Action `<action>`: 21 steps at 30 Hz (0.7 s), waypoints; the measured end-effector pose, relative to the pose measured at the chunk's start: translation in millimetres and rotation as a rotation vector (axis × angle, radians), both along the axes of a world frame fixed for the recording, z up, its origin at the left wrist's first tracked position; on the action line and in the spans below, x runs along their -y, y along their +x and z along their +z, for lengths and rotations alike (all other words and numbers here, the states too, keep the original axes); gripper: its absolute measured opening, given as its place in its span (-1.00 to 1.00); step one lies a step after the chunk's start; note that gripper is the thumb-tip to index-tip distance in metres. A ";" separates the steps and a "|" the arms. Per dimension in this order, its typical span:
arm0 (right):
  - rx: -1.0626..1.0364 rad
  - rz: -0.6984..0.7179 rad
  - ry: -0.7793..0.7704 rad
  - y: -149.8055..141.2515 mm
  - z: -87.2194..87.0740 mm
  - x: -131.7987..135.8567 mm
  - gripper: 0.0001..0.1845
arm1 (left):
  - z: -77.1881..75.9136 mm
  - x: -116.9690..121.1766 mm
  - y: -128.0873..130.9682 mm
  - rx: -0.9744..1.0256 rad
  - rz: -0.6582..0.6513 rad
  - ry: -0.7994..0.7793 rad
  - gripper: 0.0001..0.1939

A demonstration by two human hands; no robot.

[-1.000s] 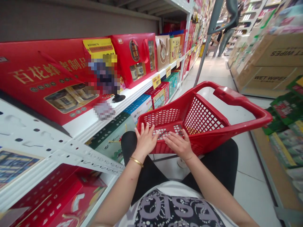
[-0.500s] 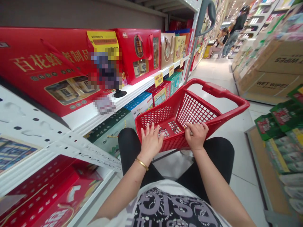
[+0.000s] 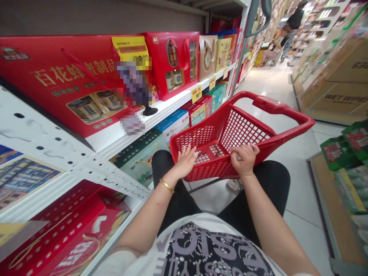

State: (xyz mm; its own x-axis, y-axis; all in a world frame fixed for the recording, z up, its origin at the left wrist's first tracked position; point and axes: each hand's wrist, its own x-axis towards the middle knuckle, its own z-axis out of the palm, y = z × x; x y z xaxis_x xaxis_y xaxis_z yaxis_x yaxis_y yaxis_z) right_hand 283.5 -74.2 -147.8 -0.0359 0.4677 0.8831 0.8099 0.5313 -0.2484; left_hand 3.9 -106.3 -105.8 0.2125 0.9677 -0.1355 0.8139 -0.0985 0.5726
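Note:
In front of my knees stands a red plastic shopping basket (image 3: pixel 211 172) with mesh walls and a long loop handle (image 3: pixel 284 109) pointing right. Nothing shows inside it. My left hand (image 3: pixel 186 161), a gold bangle on its wrist, is stretched out at the basket's near left rim, fingers extended over the inside; whether it touches the rim I cannot tell. Farther right along the same rim, my right hand (image 3: pixel 245 159) is curled with its fingers wrapped over the edge.
Left, a white shelf (image 3: pixel 106 138) carries red gift boxes (image 3: pixel 172 63) and a small pixelated object on a black stand (image 3: pixel 149 111). More boxes fill the lower level. A grey pole handle (image 3: pixel 251 23) rises behind the basket. Cartons (image 3: pixel 345 92) and green packs (image 3: pixel 335 151) line the right; people (image 3: pixel 294 19) are down the aisle.
My right hand has slid right along the rim and curled over it. My left hand stays near the left end, now turned more sideways. The basket shifted left in view, then partly back.

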 end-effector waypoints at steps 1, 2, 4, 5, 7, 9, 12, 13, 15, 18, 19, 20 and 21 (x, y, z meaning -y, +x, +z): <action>-0.005 -0.008 -0.009 1.9 -0.3 -1.6 -0.82 | 1.5 -1.7 1.0 0.000 -0.011 -0.008 -0.30; -0.009 -0.017 -0.017 3.9 -0.9 -1.9 -0.82 | 2.9 -1.5 2.7 -0.003 -0.022 -0.009 -0.31; -0.017 -0.032 -0.031 8.4 -2.8 2.0 -0.82 | 5.1 5.8 7.5 0.002 -0.048 -0.026 -0.31; -0.021 -0.037 -0.039 11.2 -4.0 6.0 -0.83 | 6.0 12.7 10.6 0.012 -0.064 -0.045 -0.31; -0.034 -0.048 -0.054 17.5 -6.9 16.8 -0.83 | 6.8 31.4 17.9 0.043 -0.093 -0.087 -0.31; -0.051 -0.055 -0.066 23.0 -9.4 28.7 -0.83 | 5.4 52.9 25.5 0.051 -0.085 -0.070 -0.31; -0.091 -0.069 -0.061 25.1 -10.5 41.1 -0.83 | -1.0 77.3 34.1 0.014 -0.016 0.138 -0.33; -0.104 -0.072 -0.052 23.7 -10.0 42.6 -0.83 | -3.8 81.3 35.4 -0.001 0.012 0.205 -0.34; -0.122 -0.070 -0.028 18.9 -8.0 41.7 -0.83 | -9.0 82.4 35.7 -0.026 0.059 0.293 -0.37; -0.108 -0.060 -0.018 9.2 -4.2 34.7 -0.83 | -13.8 73.2 32.4 -0.085 0.083 0.376 -0.40; -0.096 -0.064 -0.026 5.7 -3.0 32.1 -0.83 | -14.4 69.1 30.7 -0.110 0.086 0.415 -0.41; -0.085 -0.072 -0.034 2.1 -2.0 29.8 -0.82 | -14.6 64.9 28.7 -0.132 0.091 0.454 -0.42; -0.075 -0.078 -0.039 -1.5 -1.2 27.8 -0.82 | -14.6 60.8 26.6 -0.150 0.102 0.489 -0.42</action>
State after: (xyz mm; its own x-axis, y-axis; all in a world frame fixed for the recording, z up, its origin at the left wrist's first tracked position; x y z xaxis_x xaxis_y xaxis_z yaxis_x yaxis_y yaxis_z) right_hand 282.0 -102.0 -149.0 0.0679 0.5002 0.8632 0.8268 0.4560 -0.3293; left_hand 30.5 -167.0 -120.4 0.1269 0.9403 0.3159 0.9027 -0.2415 0.3561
